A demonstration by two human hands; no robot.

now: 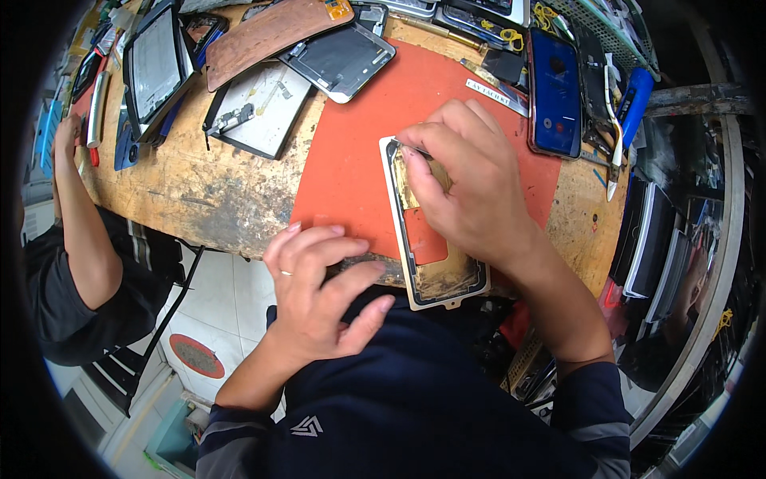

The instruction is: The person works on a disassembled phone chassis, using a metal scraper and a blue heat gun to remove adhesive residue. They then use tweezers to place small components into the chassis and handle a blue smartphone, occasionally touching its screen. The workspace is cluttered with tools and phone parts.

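Observation:
A slim rectangular frame [408,267], pale on the outside with a black inner border, lies on the orange mat [351,144] and reaches over the table's near edge. Gold-brown and orange areas show inside it; whether it is see-through I cannot tell. At its far left corner my right hand [467,180] pinches thumb and fingers together. A thin dark sliver shows at those fingertips, too small to name. My left hand [323,291], with a ring on one finger, hovers left of the frame, fingers apart and holding nothing.
A phone [554,96] with a lit screen lies at the mat's right, near a blue-handled tool [636,104]. Back left are a copper-coloured plate [271,44], a dark phone panel [339,60] and a white tray [259,108]. Another person's arm [84,207] rests at the far left.

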